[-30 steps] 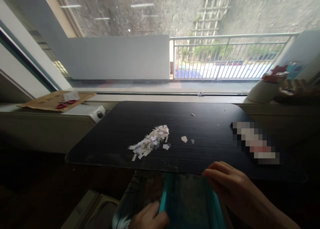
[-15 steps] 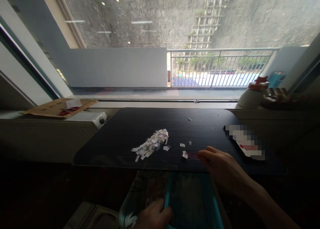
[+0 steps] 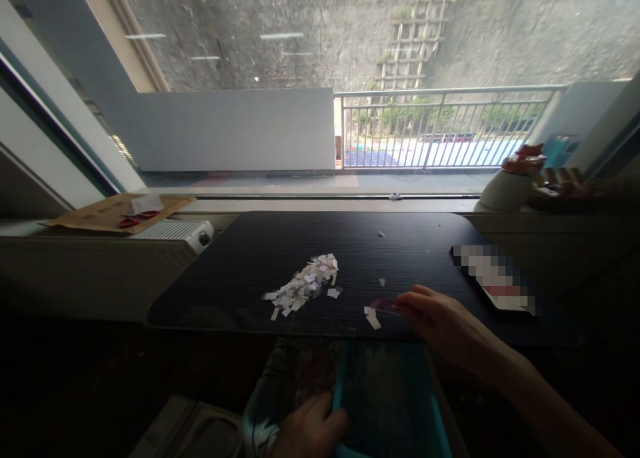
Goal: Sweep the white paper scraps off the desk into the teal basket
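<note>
My right hand is closed on a thin, see-through pinkish strip held low over the front of the black table. At the strip's tip lie small white paper scraps, close to the table's front edge. Left of them is a heap of cut paper scraps, with a loose scrap at its side. Below the table edge, my left hand is closed at the left rim of a teal bin. The bin's contents are dim and hard to make out.
A pixelated flat object lies at the table's right. On the left sill are brown paper and red-handled scissors, above a radiator. A white jar stands on the right sill. Single scraps dot the table.
The pinkish strip in my right hand has shifted slightly, and a scrap that lay apart is now beside another near its tip. My left hand stays at the bin. The view has tilted slightly.
</note>
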A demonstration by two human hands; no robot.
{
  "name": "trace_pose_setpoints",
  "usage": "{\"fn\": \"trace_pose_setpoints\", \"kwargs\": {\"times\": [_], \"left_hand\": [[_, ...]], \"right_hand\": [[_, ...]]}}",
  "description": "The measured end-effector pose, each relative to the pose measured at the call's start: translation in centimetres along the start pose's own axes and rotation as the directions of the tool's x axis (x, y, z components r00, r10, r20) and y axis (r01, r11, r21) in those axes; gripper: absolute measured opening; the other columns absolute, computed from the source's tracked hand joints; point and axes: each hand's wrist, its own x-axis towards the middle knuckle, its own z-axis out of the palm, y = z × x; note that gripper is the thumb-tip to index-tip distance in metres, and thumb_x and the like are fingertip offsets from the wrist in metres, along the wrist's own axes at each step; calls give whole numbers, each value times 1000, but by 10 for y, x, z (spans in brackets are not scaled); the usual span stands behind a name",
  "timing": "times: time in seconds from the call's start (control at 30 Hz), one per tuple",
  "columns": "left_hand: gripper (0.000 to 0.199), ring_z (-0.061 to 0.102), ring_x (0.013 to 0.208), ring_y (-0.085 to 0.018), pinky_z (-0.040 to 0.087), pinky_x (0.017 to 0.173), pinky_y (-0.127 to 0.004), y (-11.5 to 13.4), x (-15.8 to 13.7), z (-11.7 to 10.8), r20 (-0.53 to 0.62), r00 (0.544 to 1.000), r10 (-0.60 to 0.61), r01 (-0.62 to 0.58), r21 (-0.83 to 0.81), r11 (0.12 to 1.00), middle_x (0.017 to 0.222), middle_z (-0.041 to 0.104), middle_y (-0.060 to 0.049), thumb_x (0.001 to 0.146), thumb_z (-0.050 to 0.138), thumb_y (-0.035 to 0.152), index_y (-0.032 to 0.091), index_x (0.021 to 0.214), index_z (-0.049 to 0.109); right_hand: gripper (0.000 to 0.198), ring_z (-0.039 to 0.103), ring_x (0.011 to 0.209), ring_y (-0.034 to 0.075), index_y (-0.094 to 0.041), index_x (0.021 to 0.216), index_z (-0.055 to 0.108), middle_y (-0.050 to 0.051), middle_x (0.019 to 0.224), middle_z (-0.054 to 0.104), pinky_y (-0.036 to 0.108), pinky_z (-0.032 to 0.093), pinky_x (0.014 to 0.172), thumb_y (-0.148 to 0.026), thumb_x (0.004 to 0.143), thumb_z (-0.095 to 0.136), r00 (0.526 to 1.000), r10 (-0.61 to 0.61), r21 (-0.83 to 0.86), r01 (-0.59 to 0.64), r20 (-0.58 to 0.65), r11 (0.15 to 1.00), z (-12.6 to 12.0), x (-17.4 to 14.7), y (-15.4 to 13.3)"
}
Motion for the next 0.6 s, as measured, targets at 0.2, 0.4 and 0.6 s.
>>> {"fn": "trace_pose_setpoints", "kwargs": {"times": [0.2, 0.4, 0.6], "left_hand": [[17, 54, 71, -16, 32, 57, -23, -4, 1, 5, 17, 1000, -12, 12, -42, 999, 79, 55, 2, 72, 66, 15, 21, 74, 50], [18, 53, 73, -17, 34, 59, -23, -2, -1, -2, -6, 1000, -26, 25, -102, 994, 81, 53, 2, 69, 66, 17, 21, 74, 49], [17, 54, 72, -17, 34, 57, -23, 8, 4, -4, -12, 999, 33, -33, -18, 999, 80, 52, 2, 70, 66, 19, 22, 80, 53]], "right_hand": [[23, 57, 66, 12, -20, 98, 64, 2, 85, 60, 23, 42, 59, -24, 94, 42, 998, -1, 19, 2, -57, 1000, 3, -11, -7], [25, 58, 64, 10, -21, 98, 63, 2, 85, 60, 21, 45, 58, -26, 96, 38, 1000, 13, 88, -11, -23, 996, 9, -41, -13], [24, 58, 65, 10, -22, 98, 62, 2, 85, 60, 20, 46, 59, -26, 96, 39, 999, 35, 115, -30, -42, 993, 7, -52, -17]]}}
